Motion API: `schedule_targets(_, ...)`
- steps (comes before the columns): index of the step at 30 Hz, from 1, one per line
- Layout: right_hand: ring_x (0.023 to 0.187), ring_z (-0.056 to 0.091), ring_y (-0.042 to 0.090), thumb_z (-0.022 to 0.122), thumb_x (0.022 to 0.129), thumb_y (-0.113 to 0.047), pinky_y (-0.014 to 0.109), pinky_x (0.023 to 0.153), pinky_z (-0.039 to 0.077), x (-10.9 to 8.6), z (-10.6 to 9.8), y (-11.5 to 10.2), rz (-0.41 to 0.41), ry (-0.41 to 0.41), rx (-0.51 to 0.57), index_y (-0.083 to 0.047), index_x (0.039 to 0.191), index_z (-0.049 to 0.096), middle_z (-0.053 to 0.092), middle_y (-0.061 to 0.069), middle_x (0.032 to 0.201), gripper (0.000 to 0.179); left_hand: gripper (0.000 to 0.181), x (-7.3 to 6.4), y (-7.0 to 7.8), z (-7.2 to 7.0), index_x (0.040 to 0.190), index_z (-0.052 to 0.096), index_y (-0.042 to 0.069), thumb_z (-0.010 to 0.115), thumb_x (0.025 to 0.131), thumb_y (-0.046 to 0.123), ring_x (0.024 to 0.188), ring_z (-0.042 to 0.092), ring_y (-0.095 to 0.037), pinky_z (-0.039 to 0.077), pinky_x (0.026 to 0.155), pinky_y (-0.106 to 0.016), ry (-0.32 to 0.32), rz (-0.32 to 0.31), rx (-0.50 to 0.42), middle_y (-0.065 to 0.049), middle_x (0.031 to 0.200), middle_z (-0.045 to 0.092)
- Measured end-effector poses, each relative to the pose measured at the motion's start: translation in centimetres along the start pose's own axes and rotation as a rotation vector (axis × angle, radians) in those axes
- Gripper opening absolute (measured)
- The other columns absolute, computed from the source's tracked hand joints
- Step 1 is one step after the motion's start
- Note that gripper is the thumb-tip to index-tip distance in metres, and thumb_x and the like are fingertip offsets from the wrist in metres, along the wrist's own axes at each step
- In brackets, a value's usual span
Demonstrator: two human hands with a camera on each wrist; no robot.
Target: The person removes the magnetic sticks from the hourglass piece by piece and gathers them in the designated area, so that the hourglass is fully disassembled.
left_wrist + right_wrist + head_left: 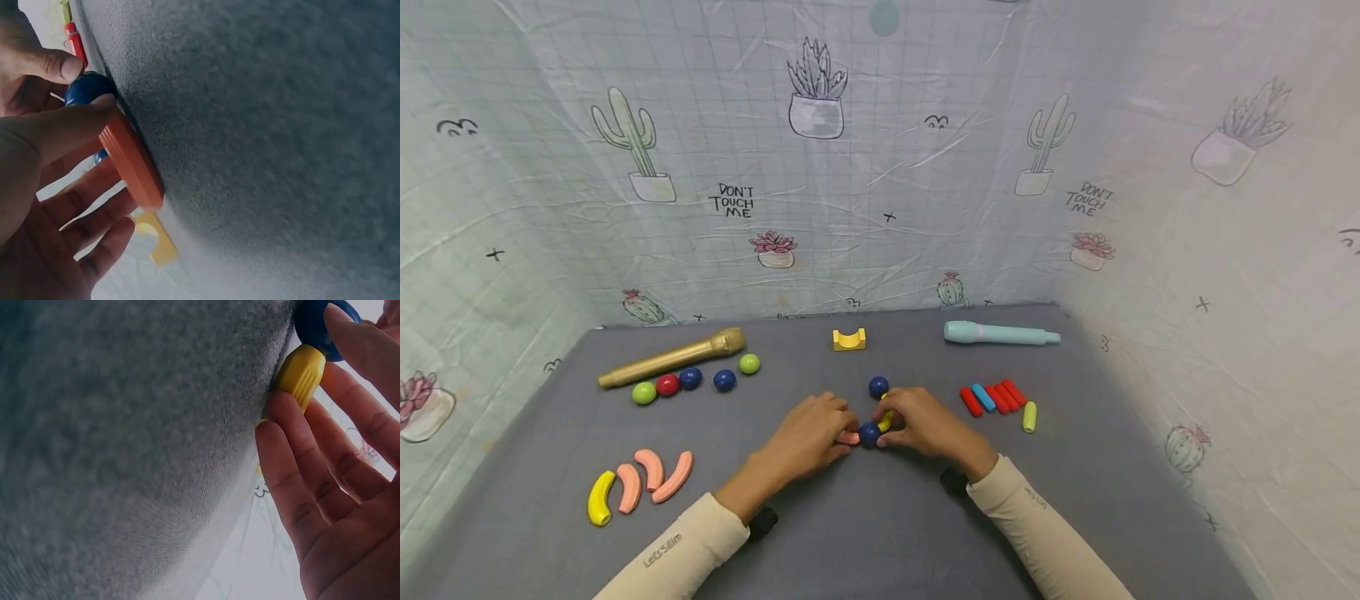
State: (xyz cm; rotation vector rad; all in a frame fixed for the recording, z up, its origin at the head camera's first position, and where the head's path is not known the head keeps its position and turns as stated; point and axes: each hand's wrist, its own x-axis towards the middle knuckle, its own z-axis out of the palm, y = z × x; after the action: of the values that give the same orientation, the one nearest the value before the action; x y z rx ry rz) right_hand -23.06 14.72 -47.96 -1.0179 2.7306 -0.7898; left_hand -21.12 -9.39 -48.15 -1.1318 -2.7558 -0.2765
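At the middle of the table my left hand [816, 429] holds a pink curved magnetic stick [133, 161] between thumb and fingers, its ridged side showing. One end of this stick meets a blue ball [869, 434]. From the right, my right hand [921, 421] grips the same ball, its thumb pressed on the ball's side. A yellow curved stick [301, 374] joins the ball, with the right fingers lying along it. Just beyond stands a second blue ball [878, 386] near the yellow stick's far end; the right fingers partly hide that end.
Behind are a yellow cradle-shaped block [849, 340], a gold microphone [673, 358] and a pale blue microphone [1000, 333]. Several balls [667, 385] lie left, above curved sticks [630, 487]. Short red sticks [997, 398], a blue one and a green one [1029, 417] lie right.
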Motion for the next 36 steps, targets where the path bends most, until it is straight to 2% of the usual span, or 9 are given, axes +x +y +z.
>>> schedule_targets(7, 0.089, 0.070, 0.016, 0.088, 0.089, -0.023, 0.024, 0.078, 0.056, 0.1, 0.4, -0.2, -0.001, 0.024, 0.011, -0.011, 0.110, 0.080, 0.072, 0.001, 0.105, 0.025, 0.015, 0.0, -0.1, 0.3, 0.103, 0.078, 0.013, 0.081, 0.096, 0.026, 0.092, 0.067, -0.021, 0.056, 0.083, -0.043, -0.006, -0.006, -0.040, -0.001, 0.098, 0.075)
schedule_targets(10, 0.087, 0.070, 0.015, 0.088, 0.090, -0.024, 0.022, 0.076, 0.056, 0.2, 0.6, -0.2, -0.007, 0.029, 0.020, -0.011, 0.109, 0.079, 0.071, 0.002, 0.103, 0.025, 0.013, -0.5, -0.4, 0.3, 0.107, 0.077, 0.013, 0.078, 0.098, 0.021, 0.091, 0.070, -0.020, 0.058, 0.084, -0.043, -0.002, -0.014, -0.090, -0.001, 0.100, 0.075)
schedule_targets(14, 0.085, 0.068, 0.015, 0.088, 0.090, -0.025, 0.022, 0.074, 0.053, 0.1, 0.6, -0.1, -0.016, 0.066, 0.019, -0.011, 0.111, 0.079, 0.073, 0.002, 0.103, 0.027, 0.010, -1.8, -1.2, 0.0, 0.110, 0.076, 0.014, 0.073, 0.100, 0.015, 0.084, 0.066, -0.012, 0.056, 0.077, -0.037, 0.006, -0.051, -0.179, 0.003, 0.099, 0.074)
schedule_targets(17, 0.086, 0.066, 0.019, 0.088, 0.090, -0.025, 0.028, 0.078, 0.051, 0.0, 0.1, 0.1, 0.002, 0.136, 0.014, -0.011, 0.114, 0.078, 0.074, 0.004, 0.105, 0.030, 0.010, -3.1, -2.0, -0.9, 0.110, 0.076, 0.013, 0.072, 0.101, 0.014, 0.078, 0.061, -0.006, 0.052, 0.070, -0.031, 0.010, -0.107, -0.246, 0.004, 0.096, 0.072)
schedule_targets(21, 0.109, 0.062, 0.024, 0.087, 0.090, -0.022, 0.043, 0.095, 0.052, 0.1, -0.6, 0.7, 0.032, 0.200, -0.012, -0.014, 0.122, 0.077, 0.071, 0.005, 0.121, 0.034, 0.012, -5.5, -3.6, -2.4, 0.112, 0.076, 0.012, 0.072, 0.101, 0.013, 0.071, 0.055, -0.002, 0.045, 0.064, -0.025, 0.006, -0.198, -0.294, 0.007, 0.088, 0.067)
schedule_targets(24, 0.132, 0.055, 0.028, 0.086, 0.091, -0.017, 0.052, 0.111, 0.049, 0.2, -1.1, 1.3, 0.026, 0.156, -0.029, -0.015, 0.129, 0.075, 0.065, 0.008, 0.142, 0.040, 0.012, -7.6, -4.7, -3.3, 0.111, 0.076, 0.013, 0.074, 0.099, 0.014, 0.071, 0.054, -0.004, 0.043, 0.064, -0.025, -0.009, -0.275, -0.288, 0.009, 0.085, 0.063)
schedule_targets(28, 0.145, 0.048, 0.035, 0.083, 0.093, -0.014, 0.057, 0.119, 0.043, 0.3, -1.2, 1.8, 0.017, 0.056, -0.021, -0.014, 0.135, 0.072, 0.055, 0.014, 0.157, 0.043, 0.011, -10.5, -6.2, -4.1, 0.107, 0.075, 0.018, 0.078, 0.097, 0.016, 0.077, 0.057, -0.007, 0.046, 0.069, -0.029, -0.016, -0.356, -0.254, 0.011, 0.090, 0.064)
schedule_targets(33, 0.146, 0.048, 0.036, 0.084, 0.093, -0.015, 0.057, 0.119, 0.043, 0.4, -1.1, 1.6, 0.027, 0.027, -0.005, -0.013, 0.134, 0.072, 0.054, 0.015, 0.156, 0.043, 0.012, -13.2, -7.5, -4.6, 0.105, 0.075, 0.020, 0.081, 0.095, 0.019, 0.084, 0.061, -0.009, 0.050, 0.073, -0.038, -0.042, -0.449, -0.185, 0.008, 0.098, 0.068)
schedule_targets(36, 0.141, 0.052, 0.035, 0.086, 0.091, -0.015, 0.055, 0.117, 0.045, 0.5, -1.1, 1.3, 0.020, 0.040, -0.012, -0.012, 0.131, 0.073, 0.057, 0.015, 0.151, 0.043, 0.014, -14.3, -8.0, -4.7, 0.106, 0.075, 0.018, 0.081, 0.094, 0.020, 0.086, 0.062, -0.011, 0.051, 0.073, -0.041, -0.063, -0.474, -0.152, 0.005, 0.100, 0.068)
